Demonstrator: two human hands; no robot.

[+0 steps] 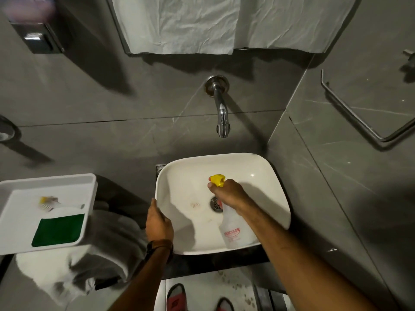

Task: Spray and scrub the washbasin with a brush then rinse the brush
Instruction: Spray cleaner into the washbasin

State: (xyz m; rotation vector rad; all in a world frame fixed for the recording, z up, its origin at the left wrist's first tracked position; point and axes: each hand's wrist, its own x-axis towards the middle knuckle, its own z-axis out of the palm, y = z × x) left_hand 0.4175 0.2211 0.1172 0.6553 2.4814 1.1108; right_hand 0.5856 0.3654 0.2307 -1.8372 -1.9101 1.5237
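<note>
The white washbasin [265, 173] sits low in the middle of the head view, its metal drain [215, 203] at the centre and a brownish stain left of the drain. My right hand [229, 194] grips the neck of a clear spray bottle [233, 234] with a yellow nozzle, held over the bowl with the nozzle pointing away from me. My left hand [158, 221] rests on the basin's left rim. A brush [48, 204] with a yellow part lies blurred in the white tray [51, 178] at the left.
A chrome tap [221, 108] juts from the grey wall above the basin. The tray also holds a green pad [58, 230] and rests on white towels [45, 270]. A towel ring [363, 117] hangs on the right wall. Red slippers show on the floor below.
</note>
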